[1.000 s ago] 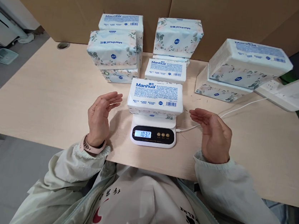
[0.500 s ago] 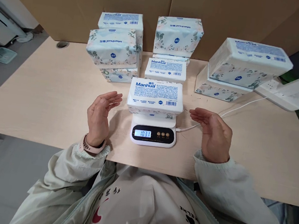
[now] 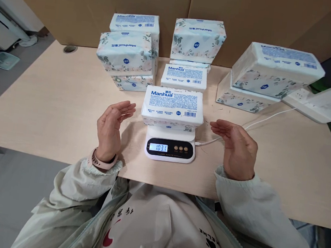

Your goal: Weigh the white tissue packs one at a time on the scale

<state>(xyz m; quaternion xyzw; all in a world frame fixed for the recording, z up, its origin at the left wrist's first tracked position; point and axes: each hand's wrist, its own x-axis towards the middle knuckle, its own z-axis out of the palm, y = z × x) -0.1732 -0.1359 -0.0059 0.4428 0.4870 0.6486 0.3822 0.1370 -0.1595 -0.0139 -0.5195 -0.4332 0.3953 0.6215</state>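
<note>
A white tissue pack [image 3: 172,105] with blue Manhua print lies on a white digital scale [image 3: 169,150], whose lit display reads 103.1. My left hand [image 3: 111,128] is held to the left of the pack, fingers extended and apart from it, with nothing in it. To the pack's right, my right hand [image 3: 236,148] is likewise empty, fingers stretched out, not touching the pack. Directly behind the scale lies another Manhua pack [image 3: 184,77].
Stacked tissue packs stand at the back left [image 3: 124,53], back middle [image 3: 198,40] and right [image 3: 276,69]. A white cable [image 3: 261,120] runs from the scale to a power strip [image 3: 314,103]. Cardboard [image 3: 215,2] borders the table's [image 3: 50,107] rear edge.
</note>
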